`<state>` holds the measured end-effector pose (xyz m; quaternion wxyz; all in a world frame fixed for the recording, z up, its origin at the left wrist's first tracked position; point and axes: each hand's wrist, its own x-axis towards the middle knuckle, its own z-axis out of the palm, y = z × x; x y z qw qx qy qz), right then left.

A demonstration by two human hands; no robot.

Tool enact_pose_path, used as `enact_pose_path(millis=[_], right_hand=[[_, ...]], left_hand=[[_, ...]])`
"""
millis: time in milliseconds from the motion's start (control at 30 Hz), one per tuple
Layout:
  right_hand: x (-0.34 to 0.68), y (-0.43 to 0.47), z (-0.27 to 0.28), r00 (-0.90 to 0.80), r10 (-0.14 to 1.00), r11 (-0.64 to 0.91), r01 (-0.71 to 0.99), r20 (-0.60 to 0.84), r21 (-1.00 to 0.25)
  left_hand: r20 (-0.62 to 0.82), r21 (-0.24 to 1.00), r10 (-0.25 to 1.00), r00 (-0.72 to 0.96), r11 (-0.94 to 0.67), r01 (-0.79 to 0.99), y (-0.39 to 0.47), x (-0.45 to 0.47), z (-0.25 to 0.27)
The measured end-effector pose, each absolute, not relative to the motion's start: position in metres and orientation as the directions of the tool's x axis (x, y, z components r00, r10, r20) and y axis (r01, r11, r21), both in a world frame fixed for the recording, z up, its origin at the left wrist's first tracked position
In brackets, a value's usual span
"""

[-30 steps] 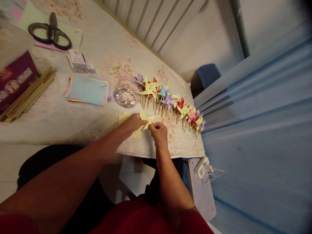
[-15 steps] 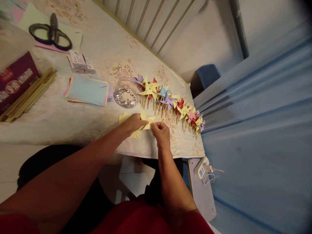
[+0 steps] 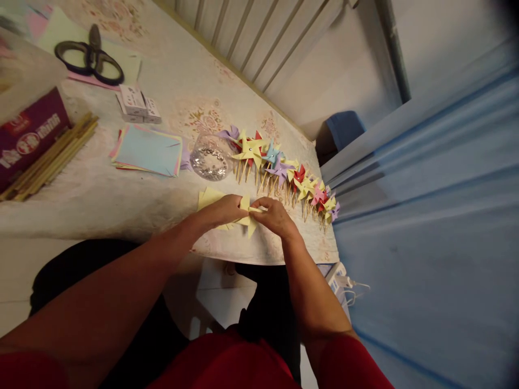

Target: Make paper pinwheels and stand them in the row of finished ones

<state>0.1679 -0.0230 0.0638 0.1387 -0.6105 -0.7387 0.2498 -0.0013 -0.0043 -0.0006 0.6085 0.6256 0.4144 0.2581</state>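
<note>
Between my two hands is a yellow paper pinwheel (image 3: 251, 226), its blades folded, above the near edge of the table. My left hand (image 3: 227, 209) pinches its left side, with the fingers closed. On the other side my right hand (image 3: 272, 215) grips a blade between thumb and fingertips. Partly under my left hand lie flat pieces of yellow paper (image 3: 207, 196). Just beyond the hands stands a clear container (image 3: 211, 162) of small shiny metal pieces. Finished pinwheels (image 3: 279, 169) on sticks lie in a long row to the right.
A stack of coloured paper (image 3: 148, 151) lies left of the container, with small white boxes (image 3: 135, 102) behind it. Black-handled scissors (image 3: 93, 59) rest on more paper. Far left are wooden sticks (image 3: 57, 154) against a purple box (image 3: 34, 132). A blue curtain (image 3: 425, 216) hangs at the right.
The pinwheel has turned between my hands, and one blade now points toward me. My right hand has rotated, its wrist swinging outward to the right. My left hand has shifted slightly right.
</note>
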Motion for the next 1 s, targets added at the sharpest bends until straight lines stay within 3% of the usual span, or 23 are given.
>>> enact_pose_path(millis=[200,567,767,900,1000], right_hand=[[0.166,-0.023,0.057,-0.199,0.964,0.074,0.837,-0.175,-0.543],[0.172,-0.026,0.051,-0.192,0.927,-0.09,0.722,-0.323,-0.686],[0.174,-0.028,0.052,-0.121,0.943,-0.176,0.61,-0.31,-0.772],[0.172,-0.029,0.052,-0.013,0.96,-0.244,0.451,-0.279,-0.859],[0.169,-0.028,0.046,0.1,0.96,-0.278,0.327,-0.26,-0.903]], left_hand=[[-0.175,0.945,0.83,0.529,-0.009,0.326,-0.005,-0.003,0.006],[-0.153,0.966,0.835,0.528,0.013,0.259,-0.002,-0.001,-0.003],[-0.212,0.961,0.829,0.517,0.272,-0.042,-0.003,-0.004,-0.002],[-0.271,0.842,0.821,0.503,0.456,-0.29,-0.002,-0.008,0.003],[-0.273,0.784,0.824,0.497,0.49,-0.382,-0.002,-0.007,0.002]])
